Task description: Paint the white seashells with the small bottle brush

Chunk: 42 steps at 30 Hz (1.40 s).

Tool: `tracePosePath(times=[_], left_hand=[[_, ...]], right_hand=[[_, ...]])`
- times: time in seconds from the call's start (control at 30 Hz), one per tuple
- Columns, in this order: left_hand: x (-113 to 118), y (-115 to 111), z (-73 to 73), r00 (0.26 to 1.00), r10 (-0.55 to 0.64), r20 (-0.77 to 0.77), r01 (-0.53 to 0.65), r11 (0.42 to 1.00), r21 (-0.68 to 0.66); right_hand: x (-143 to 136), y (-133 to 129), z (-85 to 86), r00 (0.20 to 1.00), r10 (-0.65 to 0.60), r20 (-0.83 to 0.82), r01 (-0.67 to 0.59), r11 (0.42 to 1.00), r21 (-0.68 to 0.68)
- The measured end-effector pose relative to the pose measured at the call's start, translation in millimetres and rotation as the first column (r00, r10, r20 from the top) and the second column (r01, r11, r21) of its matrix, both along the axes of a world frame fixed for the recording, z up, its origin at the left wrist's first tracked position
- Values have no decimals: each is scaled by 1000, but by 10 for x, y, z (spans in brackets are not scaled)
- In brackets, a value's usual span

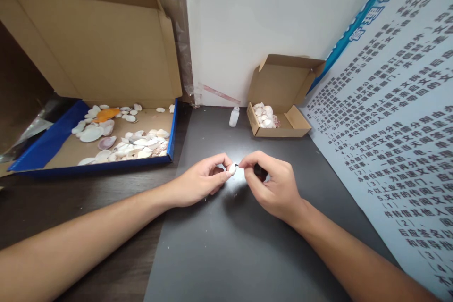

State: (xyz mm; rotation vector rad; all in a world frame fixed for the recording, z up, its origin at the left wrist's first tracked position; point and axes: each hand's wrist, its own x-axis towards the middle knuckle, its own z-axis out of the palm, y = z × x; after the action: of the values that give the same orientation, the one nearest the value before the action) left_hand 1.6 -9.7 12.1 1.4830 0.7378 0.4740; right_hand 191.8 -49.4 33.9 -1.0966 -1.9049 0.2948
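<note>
I am holding a small white shell (232, 169) above the middle of the desk (219, 255), my left hand (203, 174) pinching it narrowly between thumb and fingers. My right hand (272, 184) is pinching a thin dark-tipped piece (237, 165), which is pointing at the shell's right edge; I cannot tell whether they are touching. By my guess, the shell could be slipping or turning if I am pressing too hard, since my left grip is covering only its edge. It is looking pale, rounded and smooth. Farther off, a small bottle (234, 117) is standing upright, left of a small open box (283, 133) holding a shell pile (264, 115). On the left, a blue-edged box (47, 145) is holding loose shells (145, 144).
</note>
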Motion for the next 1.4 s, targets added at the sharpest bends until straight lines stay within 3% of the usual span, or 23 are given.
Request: tracePosePath(times=[0.27,0.43,0.67,0.77,0.87,0.97,1.07,1.17,1.4], left_hand=[[11,-8,24,1000,9,-12,-9,1000,-5],[12,-7,22,1000,14,-2,-14,1000,-7],[16,0,22,999,30,11,-30,999,-20],[20,0,26,999,26,21,-26,999,-23],[15,-2,24,999,41,31,-41,999,-25],[4,1,16,989,57,135,-52,998,-41],[0,6,8,941,111,321,-78,990,-114],[9,-2,9,886,161,435,-83,977,-194],[16,-33,-36,871,150,467,-85,984,-158]], right_hand=[[9,11,-8,998,-57,-16,57,998,-11],[-4,18,-14,1000,3,10,-3,1000,-30],[-12,-4,-1,999,-5,-38,5,1000,14],[4,22,-12,1000,9,-7,-9,1000,-28],[46,73,-19,997,-74,-24,71,992,-106],[82,125,-43,991,-133,-33,121,963,-239],[81,162,-112,997,-69,-32,53,928,-369],[59,183,-190,999,15,-46,-32,919,-393],[59,177,-226,988,110,-107,-146,888,-437]])
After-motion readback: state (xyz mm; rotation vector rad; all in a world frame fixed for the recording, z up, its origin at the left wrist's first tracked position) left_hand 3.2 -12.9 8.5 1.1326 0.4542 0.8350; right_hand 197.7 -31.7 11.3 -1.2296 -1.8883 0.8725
